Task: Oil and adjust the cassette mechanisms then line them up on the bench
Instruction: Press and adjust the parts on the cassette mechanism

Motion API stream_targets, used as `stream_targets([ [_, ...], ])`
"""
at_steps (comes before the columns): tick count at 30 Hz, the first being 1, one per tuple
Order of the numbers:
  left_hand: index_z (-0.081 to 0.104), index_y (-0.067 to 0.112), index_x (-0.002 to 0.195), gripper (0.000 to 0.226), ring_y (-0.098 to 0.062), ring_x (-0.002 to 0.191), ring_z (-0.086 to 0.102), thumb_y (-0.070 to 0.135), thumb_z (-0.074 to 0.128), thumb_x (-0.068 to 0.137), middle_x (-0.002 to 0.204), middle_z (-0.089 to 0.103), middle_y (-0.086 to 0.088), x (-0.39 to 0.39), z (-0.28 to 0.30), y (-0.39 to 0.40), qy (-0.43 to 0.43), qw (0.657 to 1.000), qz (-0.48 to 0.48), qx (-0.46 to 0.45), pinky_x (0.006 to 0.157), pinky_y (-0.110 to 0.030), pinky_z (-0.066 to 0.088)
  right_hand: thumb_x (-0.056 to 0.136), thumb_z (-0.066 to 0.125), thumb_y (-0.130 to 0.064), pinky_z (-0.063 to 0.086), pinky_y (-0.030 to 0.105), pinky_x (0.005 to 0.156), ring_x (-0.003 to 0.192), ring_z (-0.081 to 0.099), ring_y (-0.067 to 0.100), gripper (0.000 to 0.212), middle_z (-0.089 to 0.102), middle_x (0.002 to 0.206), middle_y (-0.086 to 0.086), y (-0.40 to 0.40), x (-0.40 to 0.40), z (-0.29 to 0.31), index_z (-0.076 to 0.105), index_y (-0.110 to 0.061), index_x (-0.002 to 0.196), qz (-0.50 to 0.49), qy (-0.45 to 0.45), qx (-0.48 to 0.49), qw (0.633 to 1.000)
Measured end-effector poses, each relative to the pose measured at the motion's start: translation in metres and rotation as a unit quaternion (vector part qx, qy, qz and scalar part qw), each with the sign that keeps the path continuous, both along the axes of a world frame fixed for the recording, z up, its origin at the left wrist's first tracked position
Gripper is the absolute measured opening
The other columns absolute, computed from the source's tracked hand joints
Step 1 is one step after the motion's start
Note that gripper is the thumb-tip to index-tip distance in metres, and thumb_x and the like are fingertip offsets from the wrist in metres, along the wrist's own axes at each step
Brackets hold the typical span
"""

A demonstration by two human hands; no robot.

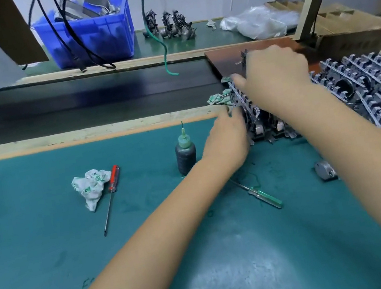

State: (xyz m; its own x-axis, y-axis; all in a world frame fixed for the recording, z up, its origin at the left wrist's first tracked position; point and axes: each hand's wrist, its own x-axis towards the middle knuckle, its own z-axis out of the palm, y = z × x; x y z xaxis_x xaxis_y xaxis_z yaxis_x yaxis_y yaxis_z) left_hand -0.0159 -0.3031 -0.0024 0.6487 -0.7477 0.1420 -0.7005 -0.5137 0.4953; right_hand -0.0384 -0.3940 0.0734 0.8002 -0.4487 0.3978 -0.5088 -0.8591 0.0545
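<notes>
Head view: both hands (251,108) touch the leftmost cassette mechanism (245,109).

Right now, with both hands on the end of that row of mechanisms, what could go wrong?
1. The left hand and right hand press the end mechanism into an upright row; a hard shove might tip its neighbours.
2. The oil bottle stands right beside the left wrist and could be knocked over.
3. The green screwdriver lies under the left forearm and may get swept away.
</notes>
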Motion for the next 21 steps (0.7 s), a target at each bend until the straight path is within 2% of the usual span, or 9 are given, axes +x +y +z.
stream_targets([
  [1,0.046,0.005,0.121,0.031,-0.032,0.102,0.054,0.013,0.056,0.093,0.123,0.046,-0.013,-0.006,0.011,0.013,0.012,0.997,-0.021,-0.07,0.084,-0.039,0.043,0.094,0.048,-0.041,0.03,0.035,0.067,0.099,0.057,0.039,0.037,0.062,0.104,0.02,0.012,-0.007,0.009,0.062,-0.007,0.1,0.021,-0.026,-0.001,0.999],
  [3,0.054,0.013,0.103,0.015,-0.019,0.086,0.06,0.016,0.059,0.09,0.1,0.059,-0.002,-0.016,0.032,0.049,0.016,0.981,-0.041,-0.188,0.073,-0.028,0.042,0.092,0.047,-0.047,0.03,0.034,0.065,0.092,0.058,0.039,0.037,0.064,0.096,0.018,0.041,-0.018,0.022,0.062,-0.013,0.093,0.079,-0.073,0.009,0.994],
  [5,0.056,0.021,0.091,0.005,-0.005,0.069,0.058,0.021,0.057,0.086,0.077,0.059,0.015,-0.02,0.045,0.093,0.015,0.973,-0.03,-0.23,0.062,-0.017,0.041,0.091,0.045,-0.05,0.029,0.033,0.063,0.087,0.059,0.038,0.036,0.065,0.091,0.015,0.076,-0.025,0.027,0.063,-0.018,0.091,0.139,-0.102,0.026,0.985],
  [6,0.058,0.021,0.089,0.006,-0.005,0.068,0.058,0.024,0.055,0.085,0.074,0.059,0.017,-0.02,0.048,0.116,0.012,0.974,-0.014,-0.227,0.062,-0.015,0.042,0.092,0.045,-0.051,0.029,0.033,0.062,0.086,0.059,0.037,0.036,0.066,0.09,0.013,0.092,-0.027,0.026,0.063,-0.02,0.091,0.165,-0.103,0.034,0.98],
  [9,0.063,0.027,0.089,0.007,-0.009,0.07,0.058,0.023,0.058,0.09,0.075,0.063,0.018,-0.006,0.045,0.179,0.016,0.981,0.057,-0.187,0.068,-0.022,0.046,0.093,0.044,-0.048,0.026,0.032,0.061,0.087,0.06,0.035,0.033,0.066,0.091,0.011,0.137,-0.017,0.011,0.062,-0.021,0.093,0.238,-0.066,0.066,0.967],
  [11,0.063,0.032,0.084,0.015,-0.006,0.07,0.059,0.018,0.06,0.09,0.074,0.065,0.02,0.006,0.039,0.219,0.014,0.981,0.112,-0.161,0.067,-0.017,0.044,0.095,0.043,-0.042,0.027,0.033,0.061,0.09,0.059,0.034,0.03,0.065,0.094,0.011,0.164,-0.003,-0.005,0.062,-0.018,0.095,0.286,-0.021,0.089,0.954],
  [14,0.064,0.031,0.084,0.009,-0.001,0.075,0.057,0.023,0.062,0.088,0.08,0.065,0.019,0.021,0.03,0.277,-0.029,0.978,0.19,-0.078,0.066,-0.011,0.04,0.097,0.042,-0.037,0.028,0.032,0.063,0.092,0.056,0.031,0.028,0.064,0.097,0.008,0.209,0.021,-0.031,0.06,-0.016,0.098,0.364,0.064,0.121,0.921],
  [17,0.066,0.027,0.093,0.008,-0.012,0.08,0.056,0.028,0.066,0.085,0.09,0.066,0.009,0.037,0.023,0.337,-0.111,0.962,0.245,0.046,0.075,-0.032,0.046,0.096,0.046,-0.031,0.034,0.033,0.066,0.098,0.056,0.03,0.02,0.062,0.104,0.006,0.261,0.039,-0.052,0.055,-0.016,0.106,0.455,0.123,0.161,0.867],
  [21,0.064,0.016,0.103,0.044,-0.033,0.086,0.06,0.036,0.081,0.069,0.089,0.061,-0.01,0.06,0.023,0.424,-0.167,0.917,0.312,0.182,0.075,-0.048,0.052,0.091,0.057,-0.028,0.046,0.038,0.08,0.113,0.047,0.023,0.037,0.048,0.121,0.004,0.331,0.064,-0.065,0.047,-0.014,0.124,0.569,0.117,0.138,0.802],
])
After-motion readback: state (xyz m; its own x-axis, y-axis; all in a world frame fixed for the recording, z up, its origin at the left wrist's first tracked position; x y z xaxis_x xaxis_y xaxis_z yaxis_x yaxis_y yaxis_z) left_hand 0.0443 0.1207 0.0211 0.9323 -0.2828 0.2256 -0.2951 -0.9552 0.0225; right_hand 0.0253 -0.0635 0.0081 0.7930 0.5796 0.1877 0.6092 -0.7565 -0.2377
